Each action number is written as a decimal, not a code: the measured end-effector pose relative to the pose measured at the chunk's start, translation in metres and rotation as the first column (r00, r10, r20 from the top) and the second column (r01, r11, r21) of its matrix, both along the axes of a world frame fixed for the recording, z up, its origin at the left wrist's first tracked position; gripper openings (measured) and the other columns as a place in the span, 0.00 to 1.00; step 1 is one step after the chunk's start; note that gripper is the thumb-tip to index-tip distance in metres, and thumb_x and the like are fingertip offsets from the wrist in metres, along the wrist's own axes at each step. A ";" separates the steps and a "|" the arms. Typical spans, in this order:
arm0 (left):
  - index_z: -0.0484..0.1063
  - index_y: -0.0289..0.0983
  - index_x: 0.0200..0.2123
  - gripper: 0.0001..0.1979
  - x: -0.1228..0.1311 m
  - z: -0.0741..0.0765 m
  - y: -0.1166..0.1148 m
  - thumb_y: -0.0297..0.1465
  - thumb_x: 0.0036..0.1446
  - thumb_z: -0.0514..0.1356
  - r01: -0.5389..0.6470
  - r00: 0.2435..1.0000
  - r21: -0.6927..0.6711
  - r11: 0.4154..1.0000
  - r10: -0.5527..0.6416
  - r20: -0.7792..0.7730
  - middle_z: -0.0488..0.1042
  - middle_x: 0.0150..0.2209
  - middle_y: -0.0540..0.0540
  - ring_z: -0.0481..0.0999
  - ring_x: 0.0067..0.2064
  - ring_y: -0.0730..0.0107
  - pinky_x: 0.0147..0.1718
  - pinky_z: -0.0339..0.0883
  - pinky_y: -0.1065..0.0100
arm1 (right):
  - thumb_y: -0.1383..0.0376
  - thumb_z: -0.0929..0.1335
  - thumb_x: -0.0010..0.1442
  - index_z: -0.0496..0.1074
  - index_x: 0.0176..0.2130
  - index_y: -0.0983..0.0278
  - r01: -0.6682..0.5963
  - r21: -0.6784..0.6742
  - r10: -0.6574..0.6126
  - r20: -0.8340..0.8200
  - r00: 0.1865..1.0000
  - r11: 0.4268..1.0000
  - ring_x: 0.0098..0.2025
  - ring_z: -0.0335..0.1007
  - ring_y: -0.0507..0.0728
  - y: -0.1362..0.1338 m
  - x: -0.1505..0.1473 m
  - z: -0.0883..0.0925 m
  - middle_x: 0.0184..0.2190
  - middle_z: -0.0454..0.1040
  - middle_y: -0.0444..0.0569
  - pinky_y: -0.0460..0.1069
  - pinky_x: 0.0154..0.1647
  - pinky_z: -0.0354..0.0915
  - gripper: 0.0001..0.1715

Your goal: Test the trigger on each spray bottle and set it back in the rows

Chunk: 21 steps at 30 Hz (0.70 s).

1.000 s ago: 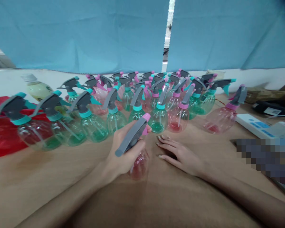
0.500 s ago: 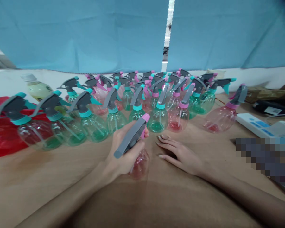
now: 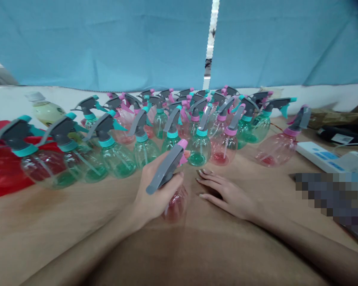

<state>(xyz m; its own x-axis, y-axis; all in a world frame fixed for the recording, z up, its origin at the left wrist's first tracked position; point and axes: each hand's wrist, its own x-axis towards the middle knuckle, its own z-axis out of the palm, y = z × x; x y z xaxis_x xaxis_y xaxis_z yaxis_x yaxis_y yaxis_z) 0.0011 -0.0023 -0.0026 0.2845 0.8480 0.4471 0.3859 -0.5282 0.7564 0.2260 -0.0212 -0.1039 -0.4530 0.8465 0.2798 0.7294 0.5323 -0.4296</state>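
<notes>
My left hand [image 3: 153, 190] is wrapped round the neck of a pink spray bottle [image 3: 175, 204] with a grey trigger head [image 3: 166, 169] and a pink nozzle; the bottle stands on the brown table [image 3: 77, 222]. Just to the right of the bottle, my right hand [image 3: 223, 190] lies flat on the table, fingers stretched out and holding nothing. Behind both hands stand several rows of green and pink spray bottles [image 3: 198, 147] with grey triggers.
A red plastic bag [image 3: 0, 174] lies at the left edge behind the bottles. A bottle with yellowish liquid [image 3: 44, 109] stands at the back left. A white power strip [image 3: 325, 157] and a dark object [image 3: 343, 135] sit at the right. A blue curtain hangs behind.
The pink spray bottle in my left hand has shifted slightly up and away. My right hand has not moved.
</notes>
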 end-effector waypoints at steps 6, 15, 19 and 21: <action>0.72 0.42 0.41 0.11 -0.001 -0.003 0.002 0.29 0.53 0.56 0.041 0.999 0.021 0.999 -0.041 -0.007 0.73 0.31 0.50 0.73 0.32 0.68 0.33 0.69 0.67 | 0.51 0.61 0.64 0.63 0.59 0.62 0.001 0.003 -0.001 0.008 1.000 1.000 0.65 0.52 0.60 0.000 0.000 0.001 0.62 0.61 0.53 0.60 0.64 0.53 0.30; 0.72 0.43 0.42 0.12 -0.002 -0.003 0.001 0.29 0.53 0.56 0.013 1.000 -0.001 1.000 -0.013 -0.026 0.73 0.30 0.51 0.73 0.32 0.67 0.35 0.69 0.66 | 0.51 0.60 0.65 0.63 0.60 0.62 -0.013 0.004 0.013 0.015 1.000 1.000 0.65 0.52 0.60 0.001 0.000 -0.001 0.62 0.61 0.53 0.61 0.64 0.53 0.30; 0.73 0.43 0.41 0.12 -0.001 -0.002 0.000 0.30 0.53 0.55 0.009 1.000 0.000 1.000 -0.009 -0.024 0.72 0.28 0.51 0.72 0.30 0.67 0.32 0.70 0.65 | 0.51 0.61 0.64 0.63 0.59 0.60 -0.009 0.018 0.009 -0.013 1.000 1.000 0.64 0.53 0.61 0.001 0.000 -0.002 0.61 0.62 0.52 0.62 0.63 0.54 0.29; 0.73 0.43 0.43 0.14 0.000 -0.002 0.000 0.29 0.53 0.55 0.010 1.000 -0.009 1.000 -0.011 -0.018 0.73 0.29 0.51 0.73 0.31 0.67 0.34 0.70 0.65 | 0.51 0.61 0.64 0.63 0.59 0.59 -0.011 0.020 0.011 -0.020 1.000 1.000 0.64 0.53 0.61 0.002 0.000 -0.002 0.61 0.62 0.52 0.62 0.63 0.53 0.29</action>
